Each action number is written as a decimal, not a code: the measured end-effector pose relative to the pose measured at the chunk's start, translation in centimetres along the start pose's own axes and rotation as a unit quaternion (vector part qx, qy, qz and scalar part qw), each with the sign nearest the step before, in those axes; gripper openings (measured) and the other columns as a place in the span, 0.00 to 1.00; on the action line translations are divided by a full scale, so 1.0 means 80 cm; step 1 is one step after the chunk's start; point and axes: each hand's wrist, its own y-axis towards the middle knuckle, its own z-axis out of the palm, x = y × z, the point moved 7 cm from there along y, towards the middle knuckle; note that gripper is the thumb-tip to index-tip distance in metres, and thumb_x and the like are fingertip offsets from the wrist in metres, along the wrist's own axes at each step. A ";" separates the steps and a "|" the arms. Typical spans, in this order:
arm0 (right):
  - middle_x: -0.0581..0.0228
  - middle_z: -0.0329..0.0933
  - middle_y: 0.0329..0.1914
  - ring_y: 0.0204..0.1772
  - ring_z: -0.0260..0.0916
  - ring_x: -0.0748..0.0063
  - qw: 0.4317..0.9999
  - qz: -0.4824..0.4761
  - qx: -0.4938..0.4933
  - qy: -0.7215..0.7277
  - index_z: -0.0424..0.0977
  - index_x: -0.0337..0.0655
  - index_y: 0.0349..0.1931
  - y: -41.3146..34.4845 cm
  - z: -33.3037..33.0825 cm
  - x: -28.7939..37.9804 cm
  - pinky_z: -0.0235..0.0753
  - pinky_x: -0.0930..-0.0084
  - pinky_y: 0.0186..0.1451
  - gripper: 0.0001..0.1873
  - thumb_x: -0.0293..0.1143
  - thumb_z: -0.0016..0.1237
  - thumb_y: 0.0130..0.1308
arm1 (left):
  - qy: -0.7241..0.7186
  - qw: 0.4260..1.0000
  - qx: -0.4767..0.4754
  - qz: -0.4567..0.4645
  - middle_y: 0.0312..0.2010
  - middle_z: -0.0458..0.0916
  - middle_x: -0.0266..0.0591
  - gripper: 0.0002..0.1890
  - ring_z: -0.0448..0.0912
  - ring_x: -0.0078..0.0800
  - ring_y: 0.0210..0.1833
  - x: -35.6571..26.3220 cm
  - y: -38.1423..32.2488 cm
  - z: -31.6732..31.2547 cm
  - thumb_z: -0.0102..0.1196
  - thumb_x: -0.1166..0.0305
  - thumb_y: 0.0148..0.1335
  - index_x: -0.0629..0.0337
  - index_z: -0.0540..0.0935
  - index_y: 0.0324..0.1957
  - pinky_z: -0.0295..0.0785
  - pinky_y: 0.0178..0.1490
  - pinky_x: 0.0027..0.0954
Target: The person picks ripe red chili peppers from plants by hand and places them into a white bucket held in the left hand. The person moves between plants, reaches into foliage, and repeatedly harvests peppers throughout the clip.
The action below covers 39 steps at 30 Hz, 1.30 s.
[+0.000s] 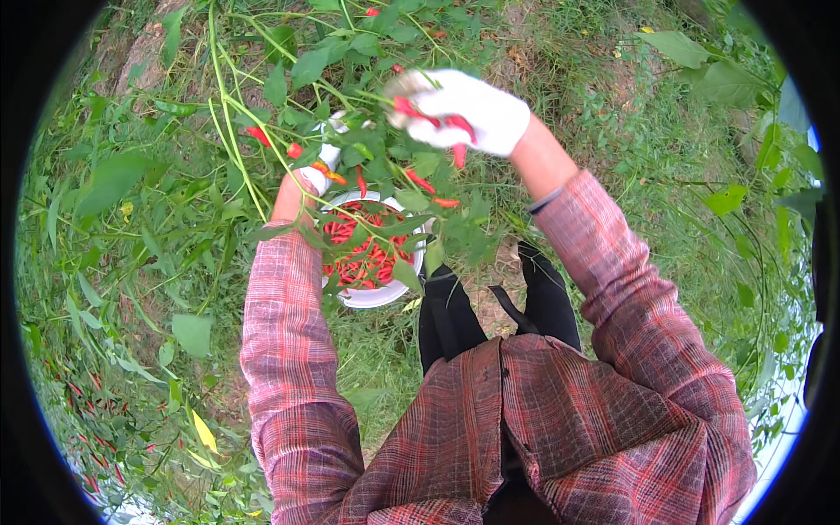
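My right hand (489, 108), in a white glove, is curled around several red chili peppers (461, 125) at the upper middle. Its fingertips look blurred beside a green stem of the chili plant (226, 98). Leaves partly cover my left hand (329, 156), also gloved in white, which is raised among the branches to the left. What its fingers grip is hidden. An orange-red chili (328, 172) hangs in front of that wrist. Below the hands stands a white bucket (377, 298) with many red chilies (364, 266) inside, partly behind foliage.
Around the bucket grow grass (387, 341) and weeds. Single red chilies (420, 181) hang on nearby twigs. More chili plants with red fruit (98, 453) stand at the lower left. Leafy branches (728, 82) reach in from the right. My black-trousered legs (453, 315) are just right of the bucket.
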 end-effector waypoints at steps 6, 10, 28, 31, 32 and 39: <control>0.74 0.59 0.16 0.19 0.53 0.88 0.950 0.122 -0.262 -0.121 0.67 0.38 0.36 -0.083 -0.071 -0.103 0.52 0.88 0.16 0.10 0.32 0.46 0.55 | 0.237 0.963 0.029 0.122 0.36 0.76 0.43 0.13 0.75 0.33 0.39 -0.028 0.000 0.010 0.47 0.73 0.53 0.64 0.72 0.42 0.70 0.42 0.32; 0.60 0.73 0.24 0.24 0.66 0.76 0.884 -0.007 -0.228 -0.409 0.71 0.33 0.36 -0.058 -0.058 -0.078 0.68 0.78 0.31 0.16 0.36 0.49 0.51 | 0.336 0.921 0.069 0.184 0.37 0.76 0.43 0.13 0.75 0.33 0.39 -0.033 0.009 0.019 0.46 0.74 0.53 0.65 0.72 0.43 0.70 0.43 0.32; 0.46 0.71 0.31 0.36 0.69 0.50 0.664 -0.141 -0.137 -0.721 0.71 0.35 0.33 0.032 -0.066 -0.063 0.69 0.64 0.40 0.14 0.35 0.42 0.49 | 0.063 0.988 0.130 0.062 0.45 0.73 0.43 0.15 0.73 0.32 0.46 0.014 0.012 0.023 0.43 0.72 0.59 0.66 0.68 0.48 0.69 0.50 0.29; 0.49 0.71 0.38 0.41 0.68 0.50 0.684 -0.099 -0.164 -0.704 0.69 0.38 0.39 0.037 -0.077 -0.065 0.68 0.66 0.46 0.18 0.41 0.41 0.53 | 0.057 0.988 0.130 0.065 0.44 0.73 0.44 0.16 0.73 0.33 0.45 0.007 0.014 0.025 0.44 0.73 0.57 0.66 0.68 0.48 0.69 0.50 0.30; 0.49 0.71 0.38 0.42 0.68 0.51 0.690 -0.082 -0.202 -0.691 0.69 0.38 0.39 0.035 -0.089 -0.061 0.68 0.67 0.46 0.19 0.42 0.41 0.53 | 0.055 0.989 0.127 0.059 0.44 0.73 0.45 0.16 0.73 0.33 0.45 0.005 0.014 0.021 0.45 0.73 0.57 0.66 0.68 0.48 0.69 0.50 0.30; 0.62 0.70 0.24 0.27 0.64 0.75 0.847 0.005 -0.307 -0.434 0.68 0.33 0.40 -0.049 -0.117 0.017 0.65 0.77 0.31 0.21 0.44 0.45 0.56 | 0.103 0.992 0.043 0.065 0.43 0.73 0.47 0.19 0.73 0.36 0.44 -0.006 0.010 0.009 0.48 0.74 0.53 0.64 0.67 0.48 0.69 0.49 0.30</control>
